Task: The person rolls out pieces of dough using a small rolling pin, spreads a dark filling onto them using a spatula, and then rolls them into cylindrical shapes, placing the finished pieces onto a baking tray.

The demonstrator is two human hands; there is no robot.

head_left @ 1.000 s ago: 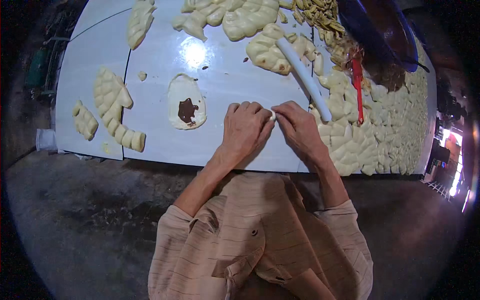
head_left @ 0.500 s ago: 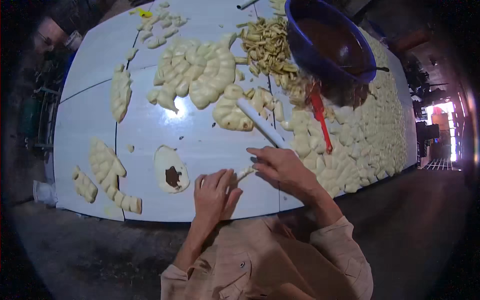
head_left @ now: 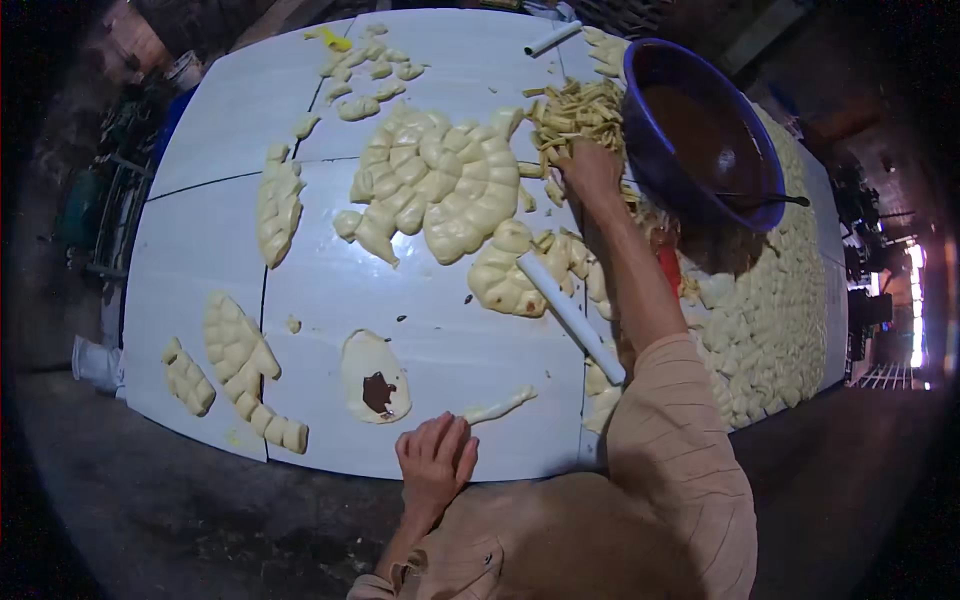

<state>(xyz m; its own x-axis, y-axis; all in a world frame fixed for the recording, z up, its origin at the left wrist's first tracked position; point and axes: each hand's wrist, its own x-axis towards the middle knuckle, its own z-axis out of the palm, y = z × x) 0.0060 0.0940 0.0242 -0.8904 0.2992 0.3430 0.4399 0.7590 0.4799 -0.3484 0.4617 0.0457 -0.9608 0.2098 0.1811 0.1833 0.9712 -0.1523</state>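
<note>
Two bare hands at a white panelled table (head_left: 190, 270), well apart. Left hand (head_left: 437, 460) at the near edge, fingers loosely curved and side by side, with nothing seen in grip; touching or just beside the rolled strip (head_left: 505, 404) lying to its right, cannot tell which, probably rested there to keep it in place. Right hand (head_left: 592, 172) stretched forward into the heaped sticks (head_left: 575, 108), fingers hidden; cannot tell whether wide, narrow or around a stick. Heap apparently sited beside the purple-blue bowl (head_left: 685, 65) for easy reach; white tube (head_left: 572, 318) seemingly laid aslant to spare working space. Rolled strip: pale, doughy in look, slim, with a lumpy far end. Flat oval (head_left: 357, 360) to its left: thin, cream, bearing a glossy dark-brown smear (head_left: 379, 394). Sticks: yellowish, blunt, stiff-looking. Bowl: round, smooth, plastic in look, with brown contents (head_left: 700, 140). Central pieces (head_left: 440, 175): plump, softly glossy, pressed together. Right-hand layer (head_left: 770, 340): pale, flattened, scaly.
</note>
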